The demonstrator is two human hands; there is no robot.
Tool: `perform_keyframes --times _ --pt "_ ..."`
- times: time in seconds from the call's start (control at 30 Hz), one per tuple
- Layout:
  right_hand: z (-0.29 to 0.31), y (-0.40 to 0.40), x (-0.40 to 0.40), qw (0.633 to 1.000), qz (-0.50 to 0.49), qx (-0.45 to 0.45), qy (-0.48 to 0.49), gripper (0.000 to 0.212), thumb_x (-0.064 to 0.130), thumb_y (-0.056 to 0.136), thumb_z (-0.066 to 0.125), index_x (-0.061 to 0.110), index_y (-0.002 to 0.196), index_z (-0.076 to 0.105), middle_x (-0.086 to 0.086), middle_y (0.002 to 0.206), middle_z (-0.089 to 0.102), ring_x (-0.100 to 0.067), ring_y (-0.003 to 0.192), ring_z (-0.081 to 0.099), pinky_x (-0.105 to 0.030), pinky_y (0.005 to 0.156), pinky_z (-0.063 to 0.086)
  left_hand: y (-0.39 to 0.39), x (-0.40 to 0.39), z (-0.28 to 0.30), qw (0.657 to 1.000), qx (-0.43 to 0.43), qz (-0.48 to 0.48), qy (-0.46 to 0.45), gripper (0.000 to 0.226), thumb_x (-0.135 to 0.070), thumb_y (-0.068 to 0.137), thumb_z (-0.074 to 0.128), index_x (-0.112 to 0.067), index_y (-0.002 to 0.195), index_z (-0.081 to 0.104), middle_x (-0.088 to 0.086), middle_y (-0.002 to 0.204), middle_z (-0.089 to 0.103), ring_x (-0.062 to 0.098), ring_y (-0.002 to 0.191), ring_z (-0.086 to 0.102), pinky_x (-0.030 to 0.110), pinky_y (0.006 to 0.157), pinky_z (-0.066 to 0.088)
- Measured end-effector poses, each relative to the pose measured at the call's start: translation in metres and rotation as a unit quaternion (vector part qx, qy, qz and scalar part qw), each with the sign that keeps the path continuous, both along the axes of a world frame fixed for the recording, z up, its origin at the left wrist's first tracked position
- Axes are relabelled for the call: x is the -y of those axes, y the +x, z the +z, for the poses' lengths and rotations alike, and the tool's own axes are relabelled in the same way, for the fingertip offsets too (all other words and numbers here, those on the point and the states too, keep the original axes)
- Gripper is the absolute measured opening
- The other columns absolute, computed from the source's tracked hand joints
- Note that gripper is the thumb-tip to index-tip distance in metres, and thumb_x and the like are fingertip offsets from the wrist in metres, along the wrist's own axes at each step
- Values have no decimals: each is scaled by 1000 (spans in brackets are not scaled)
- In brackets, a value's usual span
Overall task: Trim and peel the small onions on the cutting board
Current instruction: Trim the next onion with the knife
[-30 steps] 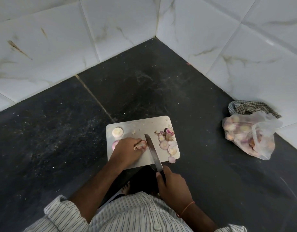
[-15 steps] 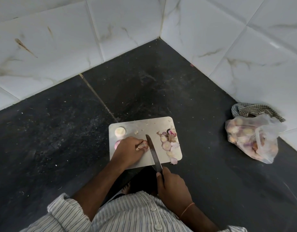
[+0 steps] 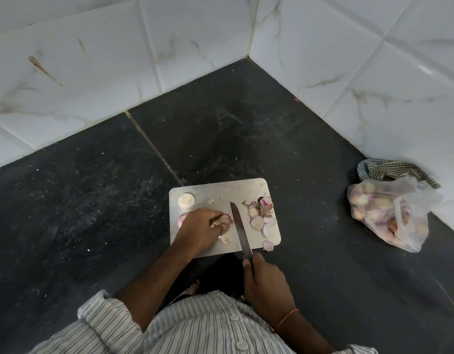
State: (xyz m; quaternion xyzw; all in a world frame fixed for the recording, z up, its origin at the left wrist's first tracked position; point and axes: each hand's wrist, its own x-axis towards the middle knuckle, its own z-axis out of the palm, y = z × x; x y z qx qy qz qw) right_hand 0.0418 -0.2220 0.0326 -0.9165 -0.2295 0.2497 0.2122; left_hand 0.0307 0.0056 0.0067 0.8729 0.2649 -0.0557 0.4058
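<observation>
While your left hand [image 3: 199, 229] pinches a small onion [image 3: 224, 221] against the cutting board [image 3: 220, 190], your right hand [image 3: 265, 286] is clenched around the handle of the knife [image 3: 240, 229], whose blade lies along the board just to the right of that onion. The onion sits near the middle of the board, with papery skin visible on it.

Progress, as judged from the board: part of the work is done. A pale peeled onion [image 3: 186, 199] rests at the far left corner, and a pink piece [image 3: 182, 217] shows beside your left wrist. A heap of cut ends and skins [image 3: 261, 215] lies along the right edge, with one scrap [image 3: 268, 245] at the near right corner. The onion in hand is not yet peeled. A plastic bag [image 3: 389, 213] holding more onions lies well to the right on the dark floor, so a good share probably remains.

Compared with a second ago, a small trimmed piece [image 3: 225, 239] now lies on the board near your left fingertips; it was not visible before. Both grips and the blade position are otherwise much the same.
</observation>
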Motion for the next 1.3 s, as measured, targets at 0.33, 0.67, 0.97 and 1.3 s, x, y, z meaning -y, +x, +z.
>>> perform_keyframes --times 0.33,0.67,0.97,1.3 --pt "-1 6 3 999 -35 14 27 22 36 112 43 23 96 52 4 70 63 -17 62 62 -41 58 49 6 3 5 996 19 -79 36 38 -36 101 66 -34 140 66 -5 140 67 16 124 65 31 106 53" --pt "-3 7 4 999 -38 13 26 25 38 112 43 25 91 48 7 68 58 -15 59 58 -41 58 48 11 -1 -1 988 22 -139 65 40 -44 107 60 -42 147 59 -9 136 62 14 122 64 26 96 50" --pt "-5 0 0 1000 -18 1 20 26 40 112 40 24 92 47 5 70 59 -16 61 59 -38 57 44 4 -3 -3 1000 19 -2 -5 49 -70 90 69 -38 125 78 -22 117 77 -2 102 68 39 98 57" --pt "0 0 -6 1000 1 -18 1 24 37 113 40 26 92 42 10 68 52 -8 55 48 -23 49 30 4 -5 -8 999 8 17 -25 45 -67 88 75 -34 117 81 -23 108 79 -3 94 70 35 91 63"
